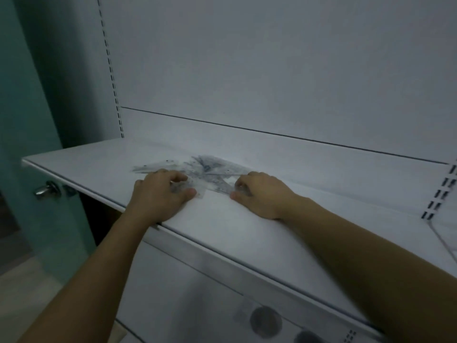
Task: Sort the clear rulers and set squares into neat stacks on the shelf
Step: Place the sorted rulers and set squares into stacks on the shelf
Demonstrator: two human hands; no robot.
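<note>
Both hands are down on the white shelf (284, 233) at the near edge of a loose heap of clear rulers and set squares (205, 167). The heap lies just beyond the fingertips, so any pull comes toward the person; pieces overlap and fan out, not stacked yet. The left hand (160, 191) has fingers curled over a clear ruler piece (188, 189), thumb at its near edge, looks like a light pinch, plastic blurred so not certain. That piece's long axis runs roughly left-right along the shelf front. The right hand (262, 191) has fingers bent onto the corner of a set square (222, 184), thumb out toward the left; whether it's pinching or just pressing, cannot tell. The set square's point aims toward the right hand. Each hand is nearest its own piece. A long strip (148, 167) juts left out of the heap
</note>
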